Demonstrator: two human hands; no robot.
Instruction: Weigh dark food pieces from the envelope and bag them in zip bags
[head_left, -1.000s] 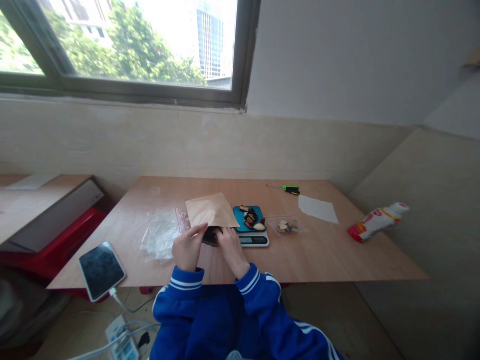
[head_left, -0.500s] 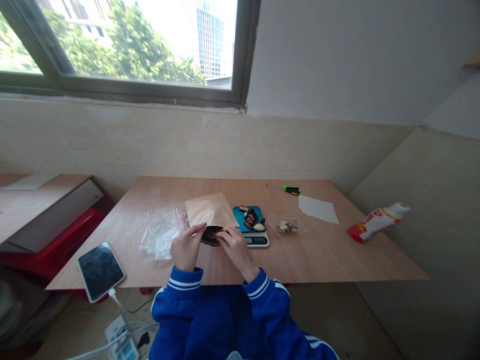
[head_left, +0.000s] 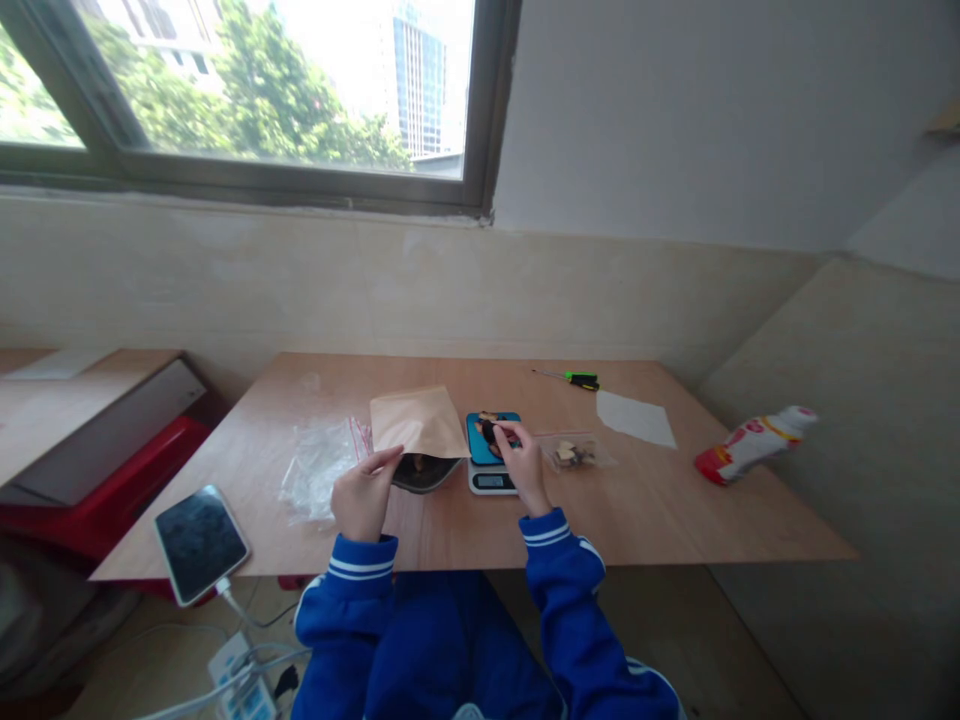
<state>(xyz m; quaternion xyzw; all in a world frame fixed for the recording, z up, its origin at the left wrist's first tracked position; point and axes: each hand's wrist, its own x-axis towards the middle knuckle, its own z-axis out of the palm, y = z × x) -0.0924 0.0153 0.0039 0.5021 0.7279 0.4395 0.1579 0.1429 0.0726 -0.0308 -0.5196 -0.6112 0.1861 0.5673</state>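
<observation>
My left hand (head_left: 365,492) pinches the near edge of a brown paper pouch (head_left: 418,418), whose mouth gapes toward me. Dark contents show faintly inside it. Over a small kitchen scale (head_left: 483,481) with a blue top, my right hand (head_left: 523,465) is closed on a dark dried slice (head_left: 489,431). Other dried pieces (head_left: 491,416) lie on the blue platform, partly hidden by my fingers. The scale's display is lit, but its digits are too small to read.
Clear plastic bags (head_left: 319,470) lie left of the pouch, and a small zip bag of pale pieces (head_left: 574,453) right of the scale. Farther out are a screwdriver (head_left: 581,380), white paper (head_left: 636,418), a tilted bottle (head_left: 754,445) and a tablet (head_left: 201,543) overhanging the table edge.
My right hand has moved from the pouch's mouth rightward to above the scale, carrying a dark slice. My left hand still holds the pouch, slightly farther left, and its opening is now more visible.
</observation>
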